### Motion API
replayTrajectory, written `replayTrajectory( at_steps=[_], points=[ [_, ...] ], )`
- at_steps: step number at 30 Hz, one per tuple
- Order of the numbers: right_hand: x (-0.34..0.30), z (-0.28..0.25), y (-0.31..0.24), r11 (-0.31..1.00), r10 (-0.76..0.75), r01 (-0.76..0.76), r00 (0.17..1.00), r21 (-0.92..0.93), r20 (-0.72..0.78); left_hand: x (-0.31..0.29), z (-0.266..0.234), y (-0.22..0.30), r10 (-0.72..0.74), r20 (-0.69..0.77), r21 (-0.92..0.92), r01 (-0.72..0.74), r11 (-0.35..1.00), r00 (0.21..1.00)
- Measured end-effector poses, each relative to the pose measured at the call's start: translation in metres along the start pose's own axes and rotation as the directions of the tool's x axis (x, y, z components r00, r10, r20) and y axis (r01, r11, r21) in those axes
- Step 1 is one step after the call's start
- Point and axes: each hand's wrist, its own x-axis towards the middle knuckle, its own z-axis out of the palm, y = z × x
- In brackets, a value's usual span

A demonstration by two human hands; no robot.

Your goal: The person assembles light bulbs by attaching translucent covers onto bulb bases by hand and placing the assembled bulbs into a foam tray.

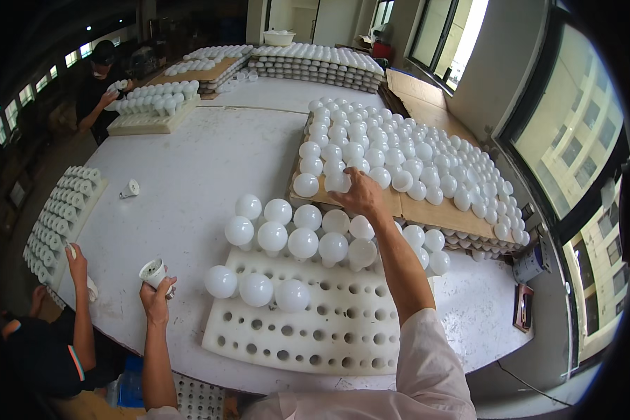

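My left hand (157,299) is closed around a white cup-shaped lamp base (152,269), its open end tilted up. My right hand (364,194) reaches forward, fingers curled on a white bulb globe (337,182) at the near edge of a cardboard-topped stack. Below my right arm lies a white foam board (297,341) with rows of holes. Globe-topped bulbs stand in its far rows, and three more, including one globe (256,289), form a shorter row nearer me. The underside of the gripped globe is hidden.
Many globes cover the cardboard sheet (413,204) at right. A loose lamp base (129,188) lies on the white table (182,231). At left, a co-worker's hand (77,262) is beside a foam tray of bases (61,217). Another person (99,91) works at the far left. Windows line the right wall.
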Motion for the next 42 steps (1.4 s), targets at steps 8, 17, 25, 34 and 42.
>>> replayTrajectory(
  at_steps=[8, 17, 25, 34, 42],
  points=[
    [-0.142, 0.000, -0.006, -0.192, -0.198, 0.047, 0.977, 0.980, -0.086, -0.142, 0.033, 0.048, 0.053, 0.484, -0.161, 0.030, 0.986, 0.873],
    [-0.225, 0.051, -0.017, -0.018, -0.330, -0.234, 0.919, 0.972, 0.216, -0.165, 0.155, 0.049, -0.083, 0.863, 0.079, 0.029, 0.996, 0.499],
    [-0.252, 0.058, -0.028, 0.298, -0.402, -0.073, 0.895, 0.952, 0.194, -0.153, 0.175, 0.025, -0.121, 0.870, 0.145, -0.013, 0.989, 0.478],
    [-0.255, 0.062, -0.030, 0.404, -0.477, 0.003, 0.854, 0.915, 0.208, -0.152, 0.179, 0.026, -0.189, 0.881, 0.222, -0.027, 0.975, 0.433],
    [-0.255, 0.057, -0.040, 0.524, -0.506, 0.094, 0.834, 0.846, 0.221, -0.152, 0.181, 0.044, -0.327, 0.859, 0.348, 0.020, 0.937, 0.394]
  ],
)
